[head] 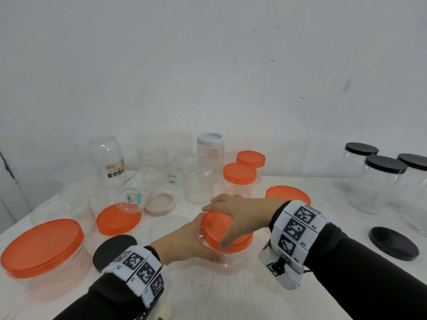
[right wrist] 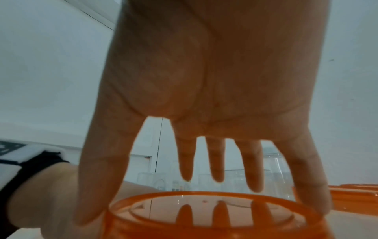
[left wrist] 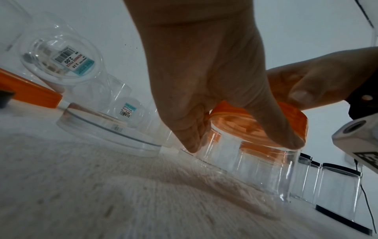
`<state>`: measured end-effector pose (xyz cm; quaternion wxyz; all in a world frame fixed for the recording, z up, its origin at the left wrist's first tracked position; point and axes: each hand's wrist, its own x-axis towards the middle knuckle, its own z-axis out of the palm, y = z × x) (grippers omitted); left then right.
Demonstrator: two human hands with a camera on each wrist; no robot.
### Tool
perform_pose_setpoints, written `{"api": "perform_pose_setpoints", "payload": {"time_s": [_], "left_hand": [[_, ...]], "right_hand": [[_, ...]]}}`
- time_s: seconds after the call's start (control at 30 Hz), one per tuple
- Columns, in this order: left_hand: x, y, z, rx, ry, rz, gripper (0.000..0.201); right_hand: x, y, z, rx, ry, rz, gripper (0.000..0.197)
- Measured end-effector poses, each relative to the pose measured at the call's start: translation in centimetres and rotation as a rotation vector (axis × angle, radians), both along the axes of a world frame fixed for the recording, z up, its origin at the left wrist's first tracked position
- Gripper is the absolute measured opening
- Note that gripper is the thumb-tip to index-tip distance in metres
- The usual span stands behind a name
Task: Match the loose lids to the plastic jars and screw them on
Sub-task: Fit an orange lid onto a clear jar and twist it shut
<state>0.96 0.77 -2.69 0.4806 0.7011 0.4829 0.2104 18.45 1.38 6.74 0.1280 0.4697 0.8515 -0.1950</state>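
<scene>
So the clear plastic jar (head: pixel 227 262) is standing upright on the white table (head: pixel 231 296), near the front edge, pretty much center. Left hand (head: pixel 184 241) is wrapped around the jar's side, thumb on the near side and fingers on the far side, gripping the wall just under the lid. Right hand (head: pixel 240 213) comes over from the right w/ fingers spread, clamped on the round orange plastic lid (head: pixel 216 229), thumb and pinky on opposite edges of the rim. In the left wrist view the lid looks tilted on the jar mouth, not sitting flat; can't tell if the threads have caught.

Other stuff around: big wide clear tub w/ an orange lid (head: pixel 44 248) at front left, a loose flat orange lid (head: pixel 117 219) behind it w/ a tipped-over clear jar w/ a price sticker (head: pixel 131 199) resting on its edge. Loose black lid (head: pixel 113 248) just beside the left wrist, another black lid (head: pixel 394 243) lying on the right. Pale pink lid (head: pixel 160 204) and a shallow clear lid (head: pixel 168 224) sit mid-table. Further back: two orange-capped jars (head: pixel 240 174), a tall jar w/ a light blue-grey cap (head: pixel 210 148), several uncapped clear jars. Three black-capped jars (head: pixel 383 181) stand far right. One more orange lid (head: pixel 288 194) sits behind the right wrist.
</scene>
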Motion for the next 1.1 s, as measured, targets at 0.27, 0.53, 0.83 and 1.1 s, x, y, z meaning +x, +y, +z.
{"api": "perform_pose_setpoints", "payload": {"time_s": [0.27,0.53,0.83,1.1], "left_hand": [[-0.1,0.0,-0.2,-0.023,-0.006,0.0,0.101],[0.0,0.1,-0.1,-0.001,0.012,0.011,0.1],[0.0,-0.1,0.1,0.0,0.009,0.004,0.098],[0.0,-0.1,0.1,-0.036,-0.016,-0.015,0.105]], "right_hand": [[0.0,-0.1,-1.0,0.097,-0.029,-0.042,0.088],[0.0,-0.3,-1.4,0.056,-0.031,-0.072,0.097],[-0.1,-0.1,-2.1,0.212,-0.08,-0.093,0.095],[1.5,0.8,-1.0,-0.025,0.102,-0.031,0.094]]}}
